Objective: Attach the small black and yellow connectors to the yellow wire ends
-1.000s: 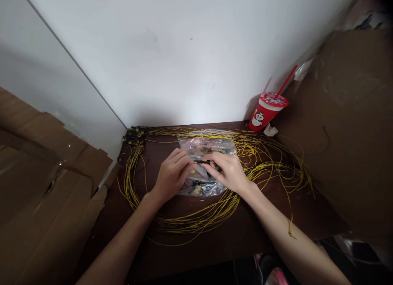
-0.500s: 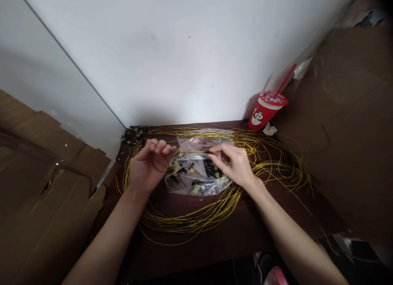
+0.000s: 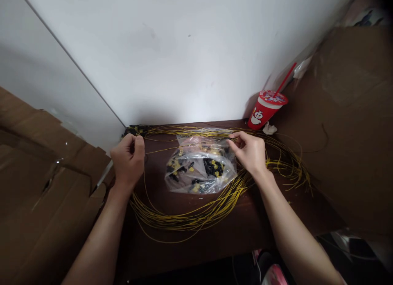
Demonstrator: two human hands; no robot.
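A thin yellow wire (image 3: 172, 148) runs nearly straight between my two hands, above a clear plastic bag (image 3: 201, 182). My left hand (image 3: 128, 160) is closed in a fist around its left part. At the other end my right hand (image 3: 250, 152) pinches the wire between thumb and fingertips; a small dark piece seems to be there too, mostly hidden. Black and yellow small parts (image 3: 215, 167) fill the bag. Around it lies a large loop of yellow wires (image 3: 184, 223). Black connectors (image 3: 136, 131) cluster at the loop's far left, just behind my left hand.
A red cup (image 3: 265, 109) with a straw stands at the back right, beside a crumpled white tissue (image 3: 269, 129). Cardboard (image 3: 39, 195) closes off the left, and a brown box (image 3: 346, 125) the right. A white wall (image 3: 190, 64) rises behind the dark table (image 3: 215, 252).
My hands have moved apart, left hand leftward and right hand rightward, lengthening the wire span between them. My left fingers have curled into a fist. The bag is less covered.
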